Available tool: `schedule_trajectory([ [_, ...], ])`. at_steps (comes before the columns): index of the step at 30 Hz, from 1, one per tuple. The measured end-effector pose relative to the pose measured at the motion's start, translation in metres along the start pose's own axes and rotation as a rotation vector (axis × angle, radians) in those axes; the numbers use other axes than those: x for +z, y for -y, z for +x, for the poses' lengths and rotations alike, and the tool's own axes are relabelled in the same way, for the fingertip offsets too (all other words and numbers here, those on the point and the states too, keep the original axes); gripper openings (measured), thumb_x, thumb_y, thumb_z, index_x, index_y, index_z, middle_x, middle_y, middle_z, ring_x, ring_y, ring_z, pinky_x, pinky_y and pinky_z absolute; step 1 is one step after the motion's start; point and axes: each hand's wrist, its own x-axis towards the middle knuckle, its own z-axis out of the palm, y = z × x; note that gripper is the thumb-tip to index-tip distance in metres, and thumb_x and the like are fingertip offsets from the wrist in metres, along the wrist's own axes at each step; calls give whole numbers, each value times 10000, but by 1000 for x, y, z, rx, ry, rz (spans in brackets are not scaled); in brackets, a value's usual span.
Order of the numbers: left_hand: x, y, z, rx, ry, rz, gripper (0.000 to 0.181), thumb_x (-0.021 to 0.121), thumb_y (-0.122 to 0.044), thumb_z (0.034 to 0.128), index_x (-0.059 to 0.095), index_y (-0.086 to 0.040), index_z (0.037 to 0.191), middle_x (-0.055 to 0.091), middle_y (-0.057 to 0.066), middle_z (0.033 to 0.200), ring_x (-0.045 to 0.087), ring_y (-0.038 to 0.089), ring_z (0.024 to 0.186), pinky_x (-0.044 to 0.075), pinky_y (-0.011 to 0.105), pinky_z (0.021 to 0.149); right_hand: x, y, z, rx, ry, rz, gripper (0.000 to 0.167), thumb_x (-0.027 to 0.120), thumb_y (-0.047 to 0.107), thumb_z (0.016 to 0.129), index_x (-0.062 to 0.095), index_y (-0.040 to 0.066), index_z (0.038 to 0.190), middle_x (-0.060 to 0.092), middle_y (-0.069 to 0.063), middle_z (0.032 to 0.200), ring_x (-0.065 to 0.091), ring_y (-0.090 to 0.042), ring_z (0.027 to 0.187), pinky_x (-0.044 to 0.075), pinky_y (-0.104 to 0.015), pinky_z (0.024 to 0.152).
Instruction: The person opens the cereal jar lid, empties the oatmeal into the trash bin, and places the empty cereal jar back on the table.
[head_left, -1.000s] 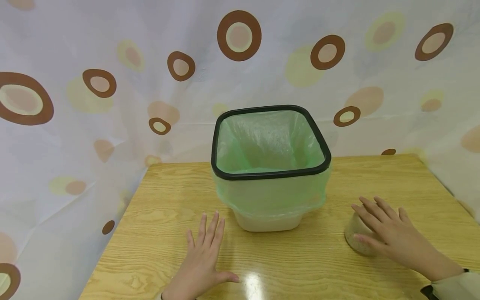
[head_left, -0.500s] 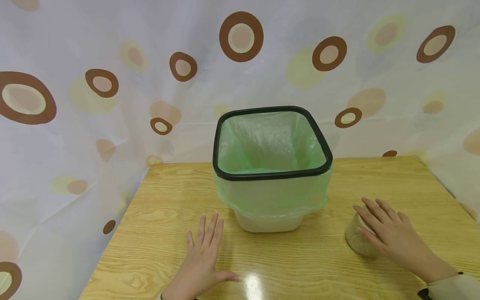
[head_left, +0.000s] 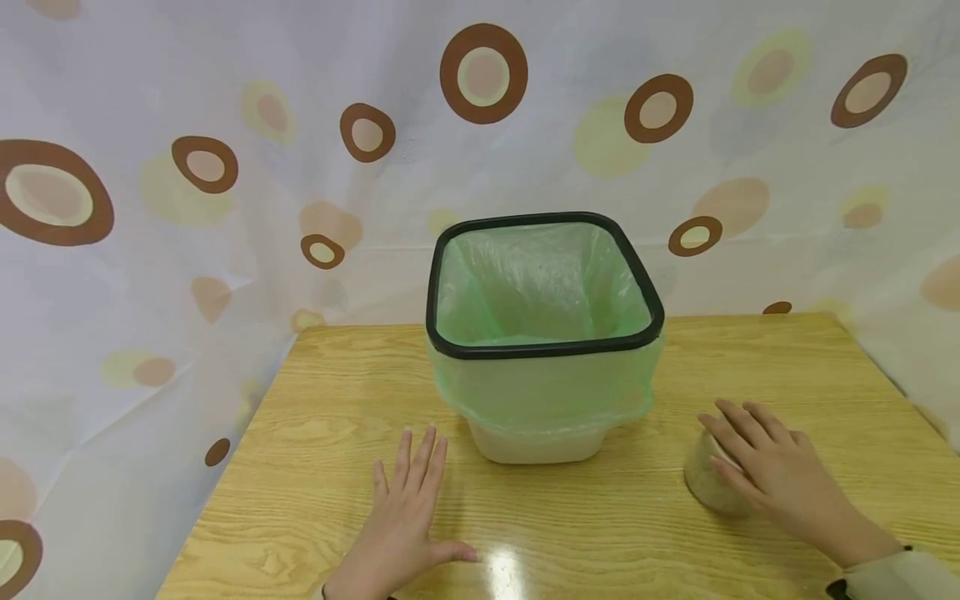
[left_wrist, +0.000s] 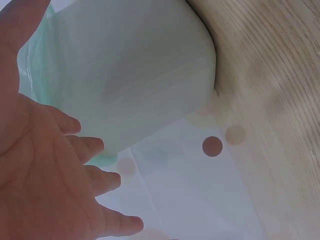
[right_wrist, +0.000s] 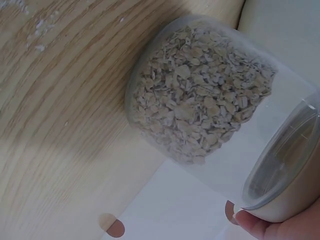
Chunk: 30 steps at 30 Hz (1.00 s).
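Observation:
A clear jar of pale flakes, with a cream lid, stands on the table; in the head view the jar is at the right. Over the lid lies my right hand, fingers fairly straight and spread, thumb along the near side. One fingertip meets the lid's edge in the right wrist view. My left hand is spread open and holds nothing, in front of and left of the bin. The white bin fills much of the left wrist view, beside the left hand.
The bin stands at the middle of the wooden table, lined with a green bag under a black rim. A patterned cloth hangs behind and at the sides. Small white bits lie on the table.
My right hand has moved slightly left and toward me, its thumb higher along the lid, and the jar has shifted slightly left. The left hand has hardly moved.

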Motion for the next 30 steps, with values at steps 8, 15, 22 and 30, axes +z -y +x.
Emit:
schedule_trajectory([
  [8, 0, -3, 1, 4, 7, -11, 1183, 796, -483, 690, 140, 50, 1518, 21, 205, 1597, -42, 476, 1431, 57, 784, 974, 4, 10, 5, -48, -43, -16, 526, 546, 369, 983, 428, 192, 1464, 478, -174, 1358, 439, -426, 1188, 420, -598, 699],
  [15, 2, -4, 2, 10, 1, -14, 1146, 787, -466, 714, 154, 57, 1513, 57, 223, 1591, -39, 478, 1431, 74, 795, 965, 6, 23, 6, -64, -34, 4, 512, 542, 379, 982, 435, 208, 1452, 471, -158, 1375, 426, -409, 1209, 413, -586, 724],
  [22, 3, -6, 2, 28, 1, 25, 1148, 743, -538, 721, 155, 43, 1519, 61, 215, 1593, -18, 482, 1430, 95, 801, 957, 9, 37, 10, -101, -46, 9, 470, 515, 420, 988, 475, 197, 1400, 473, -137, 1376, 444, -406, 1194, 430, -591, 719],
  [30, 5, -8, 4, 31, -2, 20, 1150, 749, -539, 717, 159, 31, 1523, 74, 209, 1596, -17, 470, 1434, 89, 795, 968, 14, 49, 14, -141, -69, 18, 449, 472, 455, 1000, 510, 186, 1357, 488, -120, 1370, 460, -402, 1186, 436, -592, 730],
])
